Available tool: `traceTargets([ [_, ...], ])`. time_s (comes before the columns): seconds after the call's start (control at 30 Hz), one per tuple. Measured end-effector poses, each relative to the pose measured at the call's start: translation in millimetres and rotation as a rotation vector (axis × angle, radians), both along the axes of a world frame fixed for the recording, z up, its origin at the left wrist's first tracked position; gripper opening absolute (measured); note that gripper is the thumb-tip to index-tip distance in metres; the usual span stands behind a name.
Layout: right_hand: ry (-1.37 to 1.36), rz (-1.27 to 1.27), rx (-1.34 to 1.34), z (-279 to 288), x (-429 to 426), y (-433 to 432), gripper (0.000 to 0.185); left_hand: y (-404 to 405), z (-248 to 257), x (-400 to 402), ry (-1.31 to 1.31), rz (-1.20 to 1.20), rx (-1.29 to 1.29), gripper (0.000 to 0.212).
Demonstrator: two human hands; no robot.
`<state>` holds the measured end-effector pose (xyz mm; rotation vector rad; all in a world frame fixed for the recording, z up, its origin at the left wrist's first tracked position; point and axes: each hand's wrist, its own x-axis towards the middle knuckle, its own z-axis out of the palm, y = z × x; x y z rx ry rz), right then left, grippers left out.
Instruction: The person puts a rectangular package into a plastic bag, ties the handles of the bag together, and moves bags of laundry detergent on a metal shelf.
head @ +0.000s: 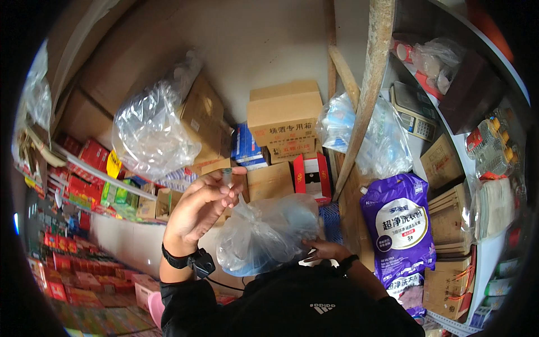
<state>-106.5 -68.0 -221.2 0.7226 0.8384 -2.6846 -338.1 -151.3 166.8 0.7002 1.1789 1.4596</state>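
Observation:
A translucent plastic bag with something bluish inside is held in front of my body. My left hand pinches its gathered neck between thumb and fingers, and a small clear, dark-tipped end sticks up past the fingers. Too little detail shows to tell whether that end is the bag's own plastic or a separate piece. At the lower right side of the bag rests my right hand, fingers spread against it. Part of that hand's grip is hidden behind the plastic.
Cardboard boxes stack against the wall, near an opened red box. A wooden pole slants upward beside them. Purple washing-powder bags stand at right, below a weighing scale. A big clear bag bulges at left.

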Motion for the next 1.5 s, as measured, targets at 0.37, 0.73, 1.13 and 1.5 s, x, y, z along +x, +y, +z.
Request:
traceTargets([
  [0.37,0.152,-0.417,0.143,69,-138,162,0.073,187,58,-105,0.146,-0.208,0.272,0.027],
  [0.73,0.276,-0.653,0.581,80,-221,240,0.065,344,20,-225,1.111,-0.170,0.307,0.026],
  [1.13,-0.004,-0.467,0.743,58,29,72,0.027,205,-216,-171,0.848,-1.075,-0.067,0.024],
  [1.5,-0.596,-0.774,0.937,114,158,-79,0.028,173,-246,52,0.835,-1.669,0.158,0.017],
])
